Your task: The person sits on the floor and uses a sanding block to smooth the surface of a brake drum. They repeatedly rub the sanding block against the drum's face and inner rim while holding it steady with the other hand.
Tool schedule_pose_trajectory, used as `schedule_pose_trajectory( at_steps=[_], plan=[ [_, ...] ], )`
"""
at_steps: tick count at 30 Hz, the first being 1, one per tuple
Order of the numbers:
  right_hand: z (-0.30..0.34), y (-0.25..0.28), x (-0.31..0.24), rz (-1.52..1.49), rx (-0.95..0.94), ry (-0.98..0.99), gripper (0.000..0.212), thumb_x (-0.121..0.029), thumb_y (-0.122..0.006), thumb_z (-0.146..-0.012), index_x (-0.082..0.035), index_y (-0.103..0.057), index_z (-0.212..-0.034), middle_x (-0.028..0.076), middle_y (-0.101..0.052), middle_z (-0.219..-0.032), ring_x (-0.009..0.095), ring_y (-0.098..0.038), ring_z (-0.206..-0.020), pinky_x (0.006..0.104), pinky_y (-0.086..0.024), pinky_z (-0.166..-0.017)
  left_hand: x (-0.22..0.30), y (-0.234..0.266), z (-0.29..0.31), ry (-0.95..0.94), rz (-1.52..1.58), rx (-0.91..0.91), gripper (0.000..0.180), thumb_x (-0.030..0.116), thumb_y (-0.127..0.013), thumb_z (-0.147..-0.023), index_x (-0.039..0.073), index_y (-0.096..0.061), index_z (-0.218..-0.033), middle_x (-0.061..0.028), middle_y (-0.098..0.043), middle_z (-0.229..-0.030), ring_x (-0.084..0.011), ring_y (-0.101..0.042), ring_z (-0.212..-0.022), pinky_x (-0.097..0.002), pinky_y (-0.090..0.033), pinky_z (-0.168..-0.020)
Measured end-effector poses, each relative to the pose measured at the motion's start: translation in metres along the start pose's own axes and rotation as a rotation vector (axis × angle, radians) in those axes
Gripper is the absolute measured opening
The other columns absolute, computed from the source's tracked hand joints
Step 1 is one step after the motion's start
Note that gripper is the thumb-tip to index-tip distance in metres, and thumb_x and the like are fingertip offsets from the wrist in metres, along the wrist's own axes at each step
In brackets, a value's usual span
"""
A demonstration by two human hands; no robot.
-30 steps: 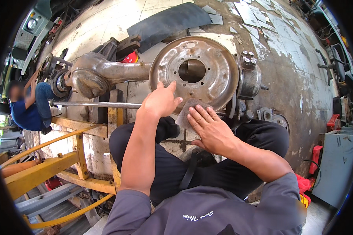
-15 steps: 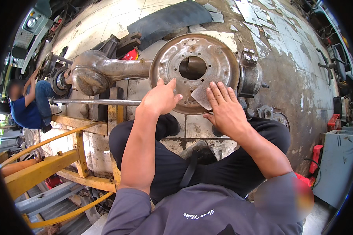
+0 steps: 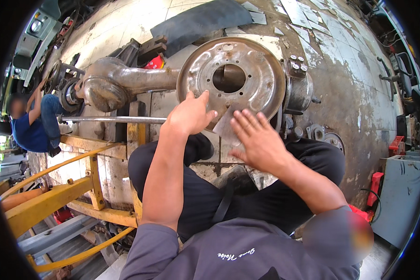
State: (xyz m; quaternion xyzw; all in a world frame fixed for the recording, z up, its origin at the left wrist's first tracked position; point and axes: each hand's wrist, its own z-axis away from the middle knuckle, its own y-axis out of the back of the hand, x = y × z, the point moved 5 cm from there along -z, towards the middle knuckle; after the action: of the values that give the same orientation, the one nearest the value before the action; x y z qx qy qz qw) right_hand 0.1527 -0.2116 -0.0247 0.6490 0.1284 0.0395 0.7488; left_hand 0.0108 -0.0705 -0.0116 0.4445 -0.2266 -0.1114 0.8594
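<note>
Workshop interior, viewed remotely through my head camera; straight edges bow toward the dark rim. The tiled floor [image 3: 126, 28] is pale and stained at far left, where I see the strongest light falling across it. Toward the right its surface becomes a worn grey-brown patch [image 3: 340, 126] with ragged pale areas. Loose flat pieces [image 3: 296, 16] lie scattered at the far side, right of a dark curved sheet [image 3: 200, 23]. At near left I observe a yellow metal frame [image 3: 51, 205]; beyond it, at far left, stands a vehicle front [image 3: 34, 44] with a round lamp. On the right, a grey cabinet [image 3: 399, 200] stands near a red crate [image 3: 396, 145].
</note>
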Motion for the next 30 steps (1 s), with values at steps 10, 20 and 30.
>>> schedule_pose_trajectory(
  at_steps=[10, 20, 30],
  plan=[
    [-0.006, -0.002, 0.004, 0.03, 0.027, 0.025, 0.065, -0.043, -0.051, -0.102, -0.004, -0.042, -0.153, 0.017, -0.036, -0.162, 0.031, -0.029, -0.152, 0.0486, -0.019, -0.125, 0.004, 0.008, 0.005, 0.051, 0.023, -0.047, 0.07, 0.04, -0.061, -0.098, 0.009, -0.036, -0.156, -0.0361, -0.031, -0.156, -0.045, -0.048, -0.136, -0.0467, -0.042, -0.113],
    [-0.025, -0.003, -0.008, -0.004, 0.168, -0.056, 0.054, -0.03, -0.057, -0.101, 0.005, -0.048, -0.141, 0.032, -0.042, -0.151, 0.047, -0.036, -0.145, 0.0543, -0.027, -0.121, 0.006, 0.006, 0.001, 0.073, 0.034, -0.086, 0.064, 0.037, -0.06, -0.099, 0.011, -0.039, -0.154, -0.0297, -0.043, -0.149, -0.0415, -0.056, -0.128, -0.0487, -0.047, -0.108],
    [-0.028, -0.012, 0.005, 0.131, 0.135, -0.069, 0.065, -0.038, -0.051, -0.103, 0.006, -0.042, -0.149, 0.028, -0.039, -0.156, 0.042, -0.032, -0.149, 0.0525, -0.023, -0.123, 0.005, 0.008, 0.003, 0.072, 0.078, -0.082, 0.055, 0.038, -0.06, -0.1, 0.011, -0.049, -0.146, -0.0251, -0.053, -0.141, -0.0384, -0.059, -0.126, -0.0493, -0.05, -0.106]
  ],
)
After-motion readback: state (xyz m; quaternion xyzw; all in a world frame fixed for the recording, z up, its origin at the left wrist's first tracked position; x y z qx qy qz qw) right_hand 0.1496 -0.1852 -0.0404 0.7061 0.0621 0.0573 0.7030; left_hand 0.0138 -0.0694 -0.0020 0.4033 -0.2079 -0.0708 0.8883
